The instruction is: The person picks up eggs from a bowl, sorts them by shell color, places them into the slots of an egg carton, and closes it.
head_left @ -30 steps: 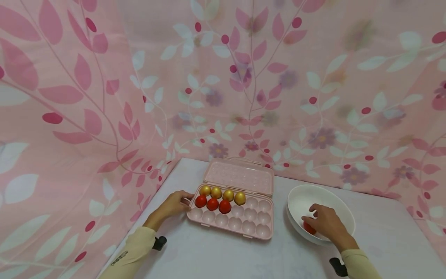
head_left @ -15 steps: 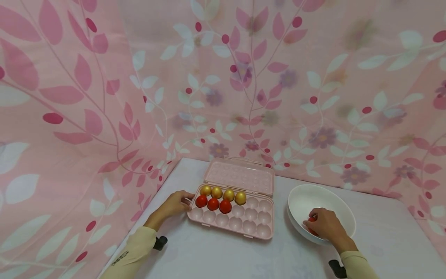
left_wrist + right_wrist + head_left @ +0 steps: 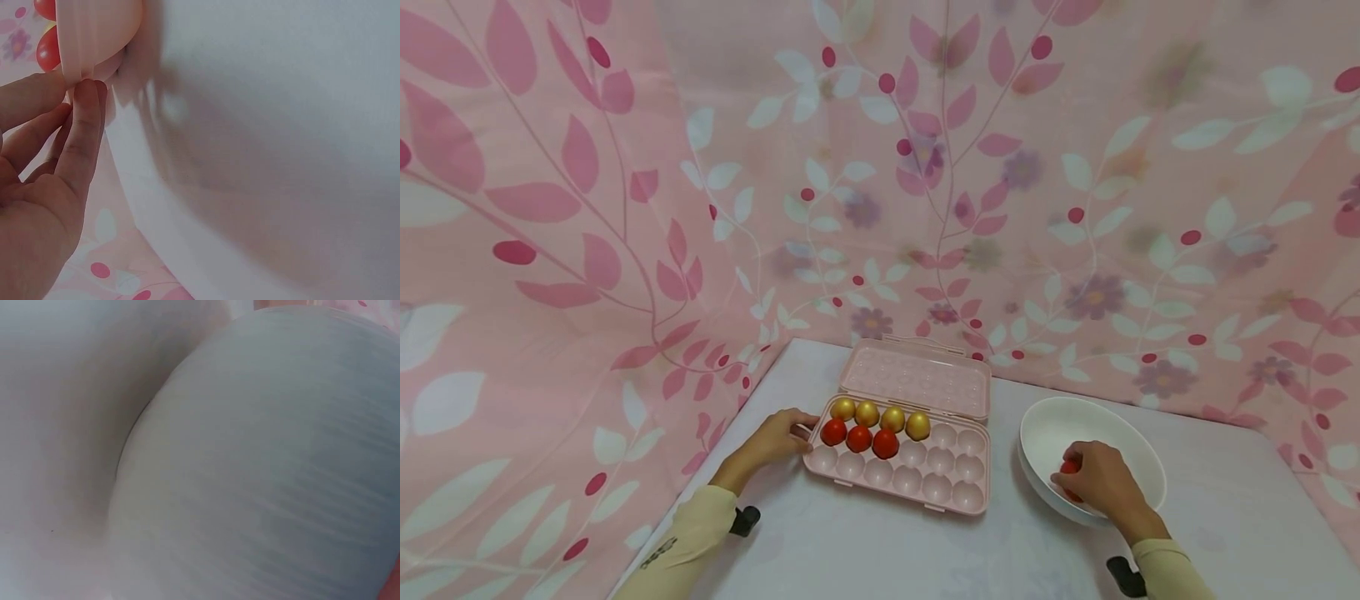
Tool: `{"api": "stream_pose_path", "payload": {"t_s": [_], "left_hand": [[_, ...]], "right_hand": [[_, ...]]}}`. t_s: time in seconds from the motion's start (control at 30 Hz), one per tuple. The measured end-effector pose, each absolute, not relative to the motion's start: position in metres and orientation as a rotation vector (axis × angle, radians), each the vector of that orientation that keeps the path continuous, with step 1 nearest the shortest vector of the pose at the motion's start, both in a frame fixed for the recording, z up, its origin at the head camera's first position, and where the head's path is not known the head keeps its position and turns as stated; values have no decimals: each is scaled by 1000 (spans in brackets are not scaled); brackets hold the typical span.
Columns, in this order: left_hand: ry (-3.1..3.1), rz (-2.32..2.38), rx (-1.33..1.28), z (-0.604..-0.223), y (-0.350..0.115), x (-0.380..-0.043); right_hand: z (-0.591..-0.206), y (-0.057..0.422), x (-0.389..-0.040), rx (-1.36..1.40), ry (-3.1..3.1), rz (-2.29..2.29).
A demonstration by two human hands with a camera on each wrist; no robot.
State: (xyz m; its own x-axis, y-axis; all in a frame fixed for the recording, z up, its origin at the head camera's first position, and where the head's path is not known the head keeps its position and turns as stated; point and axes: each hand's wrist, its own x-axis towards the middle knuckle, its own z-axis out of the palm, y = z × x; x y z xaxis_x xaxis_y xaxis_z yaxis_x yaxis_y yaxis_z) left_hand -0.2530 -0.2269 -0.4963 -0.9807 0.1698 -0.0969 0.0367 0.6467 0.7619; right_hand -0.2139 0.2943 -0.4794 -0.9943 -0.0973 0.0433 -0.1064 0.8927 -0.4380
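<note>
In the head view my left hand (image 3: 778, 437) holds the left end of a pink egg box (image 3: 877, 473). The left wrist view has thumb and fingers (image 3: 78, 134) pinching the box's rim. Several gold eggs (image 3: 892, 418) fill part of its back row, with 3 red eggs (image 3: 859, 438) in the row in front. My right hand (image 3: 1103, 477) is down inside a white bowl (image 3: 1047, 417), gripping a red egg (image 3: 1070, 468) mostly covered by the fingers. The bowl's outer wall (image 3: 262, 462) takes up most of the right wrist view.
The egg box lid (image 3: 917, 377) lies folded back behind the tray. A white cloth (image 3: 977, 550) covers the table. Pink floral fabric (image 3: 880, 208) hangs behind and along the left side.
My right hand has lowered slightly and moved a little right in the bowl, its fingers closing round the red egg. The left hand and egg box have not moved.
</note>
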Motion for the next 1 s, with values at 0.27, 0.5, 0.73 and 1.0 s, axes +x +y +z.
{"api": "stream_pose_path", "payload": {"t_s": [0.27, 0.5, 0.73, 1.0], "left_hand": [[2701, 1262, 165, -497, -226, -253], [2705, 1241, 186, -496, -228, -253], [2696, 1241, 156, -496, -227, -252], [2697, 1255, 151, -495, -227, -251]], "right_hand": [[-469, 287, -216, 160, -2984, 745], [-459, 272, -217, 201, -2852, 734], [-445, 255, -214, 281, -2681, 735], [-434, 230, -214, 306, -2646, 792]]}}
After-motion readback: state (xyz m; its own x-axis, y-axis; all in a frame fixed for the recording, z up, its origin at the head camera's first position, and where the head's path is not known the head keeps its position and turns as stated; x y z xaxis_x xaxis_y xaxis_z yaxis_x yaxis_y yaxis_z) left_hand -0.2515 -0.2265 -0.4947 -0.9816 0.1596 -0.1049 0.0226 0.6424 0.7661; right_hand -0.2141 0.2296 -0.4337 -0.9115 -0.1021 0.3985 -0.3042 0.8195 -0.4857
